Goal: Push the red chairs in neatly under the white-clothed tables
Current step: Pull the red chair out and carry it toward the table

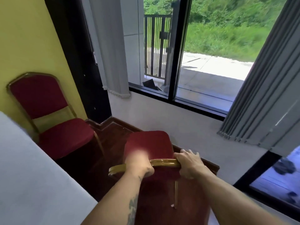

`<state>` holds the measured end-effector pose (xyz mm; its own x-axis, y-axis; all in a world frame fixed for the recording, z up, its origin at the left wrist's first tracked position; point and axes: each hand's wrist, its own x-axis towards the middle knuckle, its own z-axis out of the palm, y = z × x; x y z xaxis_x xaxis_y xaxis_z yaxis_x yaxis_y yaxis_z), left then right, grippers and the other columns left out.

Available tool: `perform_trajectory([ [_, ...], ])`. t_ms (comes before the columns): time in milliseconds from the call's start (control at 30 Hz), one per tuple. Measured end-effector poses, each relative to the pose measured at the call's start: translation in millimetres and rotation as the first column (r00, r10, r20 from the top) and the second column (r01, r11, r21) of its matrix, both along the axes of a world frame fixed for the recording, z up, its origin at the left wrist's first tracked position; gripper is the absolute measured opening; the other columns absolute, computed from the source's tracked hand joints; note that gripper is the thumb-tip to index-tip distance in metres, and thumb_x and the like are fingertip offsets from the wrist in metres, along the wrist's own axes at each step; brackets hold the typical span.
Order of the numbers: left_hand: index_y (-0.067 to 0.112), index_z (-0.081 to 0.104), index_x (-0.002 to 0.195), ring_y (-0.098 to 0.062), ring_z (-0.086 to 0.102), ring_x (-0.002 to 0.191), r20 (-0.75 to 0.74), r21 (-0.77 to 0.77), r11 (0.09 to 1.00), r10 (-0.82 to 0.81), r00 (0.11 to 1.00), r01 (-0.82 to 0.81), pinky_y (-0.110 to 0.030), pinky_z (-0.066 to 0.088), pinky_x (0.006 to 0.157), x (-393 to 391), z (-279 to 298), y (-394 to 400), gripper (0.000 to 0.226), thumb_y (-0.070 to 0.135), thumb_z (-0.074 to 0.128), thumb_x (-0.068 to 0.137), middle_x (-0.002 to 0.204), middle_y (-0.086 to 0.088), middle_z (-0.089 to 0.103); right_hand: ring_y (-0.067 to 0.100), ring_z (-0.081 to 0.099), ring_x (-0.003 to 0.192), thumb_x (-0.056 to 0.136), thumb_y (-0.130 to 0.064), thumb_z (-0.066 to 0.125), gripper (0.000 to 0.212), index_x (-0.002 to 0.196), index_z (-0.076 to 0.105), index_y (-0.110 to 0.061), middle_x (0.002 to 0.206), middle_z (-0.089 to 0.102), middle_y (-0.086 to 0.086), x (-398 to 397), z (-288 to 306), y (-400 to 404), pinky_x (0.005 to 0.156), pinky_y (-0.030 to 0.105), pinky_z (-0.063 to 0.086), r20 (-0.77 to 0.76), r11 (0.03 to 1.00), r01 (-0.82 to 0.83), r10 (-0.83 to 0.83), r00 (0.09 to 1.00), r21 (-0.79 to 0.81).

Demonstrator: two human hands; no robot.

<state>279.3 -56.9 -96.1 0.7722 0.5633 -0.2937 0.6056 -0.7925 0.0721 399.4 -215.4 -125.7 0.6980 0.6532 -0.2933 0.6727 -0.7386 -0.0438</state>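
Chair in my grip [146,144]: red cloth, matt, faint nap; top rail gold-painted metal, glossy, catching light. My left hand [138,164] and right hand [189,163] bare on that smooth rail. Second chair [53,114] by wall: same matt red cloth, gold frame duller. Tablecloth [32,168]: white cloth, smooth, matt. Floor [113,135]: dark wood, polished sheen. Wall [32,38]: yellow paint, matt. Curtains [266,88]: grey cloth, pleated, matt. Window frame [177,51]: black, smooth.

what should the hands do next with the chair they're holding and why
Probably swing the held chair left toward the white-clothed table. Both the left hand and right hand grip its gold top rail, but its seat faces the window wall, away from the table.
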Motion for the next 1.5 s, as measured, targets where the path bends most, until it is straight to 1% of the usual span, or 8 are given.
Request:
perform_trajectory([
  [133,0.017,0.071,0.105,-0.026,0.068,0.104,0.018,0.006,1.0,-0.009,1.0,0.009,-0.033,0.056,0.083,18.7,-5.0,-7.3,0.04,0.023,0.057,0.069,0.107,-0.005,0.071,0.037,0.042,0.13,0.074,-0.02,0.061,0.064,0.135,0.043,-0.025,0.139,0.042,0.01,10.3,-10.9,-2.9,0.101,0.058,0.043,-0.031,0.93,0.36,-0.359,0.933,0.07],
  [267,0.017,0.071,0.109,-0.029,0.067,0.107,0.007,-0.055,0.998,-0.008,1.0,0.008,-0.039,0.056,0.09,27.4,-8.8,-6.0,0.044,0.024,0.053,0.07,0.111,-0.007,0.071,0.042,0.05,0.127,0.08,-0.015,0.057,0.085,0.154,0.015,-0.016,0.145,0.04,0.024,12.9,-21.6,-0.3,0.098,0.045,0.05,-0.368,0.654,0.742,-0.66,0.655,0.147],
  [367,0.018,0.07,0.11,-0.029,0.066,0.109,0.03,-0.098,0.995,-0.003,1.0,0.006,-0.041,0.054,0.092,26.3,-11.3,-5.2,0.041,0.027,0.054,0.073,0.112,-0.005,0.07,0.039,0.057,0.119,0.087,-0.011,0.051,0.083,0.158,0.009,-0.008,0.14,0.049,0.022,15.1,-22.3,-3.1,0.089,0.046,0.058,-0.519,0.474,0.846,-0.672,0.527,0.245],
  [500,0.022,0.07,0.108,-0.028,0.067,0.104,0.06,-0.202,0.977,-0.059,0.996,0.07,-0.036,0.052,0.086,21.4,-14.5,5.5,0.039,0.025,0.055,0.072,0.108,-0.003,0.07,0.034,0.062,0.097,0.093,-0.001,0.043,0.034,0.127,0.046,0.005,0.113,0.055,0.02,8.4,-15.1,-6.6,0.06,0.043,0.059,-0.874,-0.029,0.961,-0.423,0.238,0.275],
  [600,0.034,0.072,0.106,-0.022,0.068,0.092,0.041,-0.324,0.943,-0.064,0.997,0.074,-0.032,0.055,0.081,-1.9,-23.1,39.8,0.037,0.026,0.061,0.071,0.098,0.003,0.071,0.037,0.062,0.088,0.087,0.001,0.04,0.027,0.109,0.055,0.004,0.111,0.059,0.025,-8.2,-15.0,0.5,0.064,0.049,0.058,-0.978,-0.158,0.975,-0.163,0.129,0.155],
  [867,0.036,0.075,0.1,-0.024,0.07,0.1,0.1,-0.268,0.963,0.07,0.993,-0.041,-0.03,0.055,0.082,-51.4,-41.2,78.6,0.034,0.023,0.064,0.071,0.099,0.001,0.073,0.042,0.059,0.111,0.073,-0.017,0.081,0.084,0.143,0.036,-0.007,0.133,0.05,0.02,-41.8,-17.6,47.7,0.052,0.054,0.06,-0.999,-0.205,0.979,0.05,0.007,-0.004],
  [1133,0.023,0.072,0.108,-0.027,0.069,0.105,-0.042,0.019,0.992,-0.124,0.991,0.125,-0.034,0.056,0.084,-8.4,-29.7,50.7,0.038,0.015,0.061,0.072,0.109,-0.004,0.072,0.031,0.063,0.099,0.068,-0.012,0.071,0.079,0.139,0.036,-0.005,0.124,0.054,0.021,-5.4,-14.6,33.9,0.055,0.048,0.062,-0.996,-0.264,0.961,-0.053,0.074,0.085],
  [1500,0.023,0.068,0.088,-0.022,0.073,0.092,-0.161,-0.209,0.971,-0.151,0.975,0.116,-0.025,0.048,0.064,88.2,-28.6,-6.0,0.019,0.012,0.057,0.076,0.084,0.003,0.065,0.033,0.071,0.089,0.049,-0.023,0.067,0.083,0.126,0.051,0.001,0.112,0.068,0.023,104.9,-18.5,-7.5,0.051,0.044,0.06,-0.992,-0.149,0.981,-0.054,0.114,0.121],
])
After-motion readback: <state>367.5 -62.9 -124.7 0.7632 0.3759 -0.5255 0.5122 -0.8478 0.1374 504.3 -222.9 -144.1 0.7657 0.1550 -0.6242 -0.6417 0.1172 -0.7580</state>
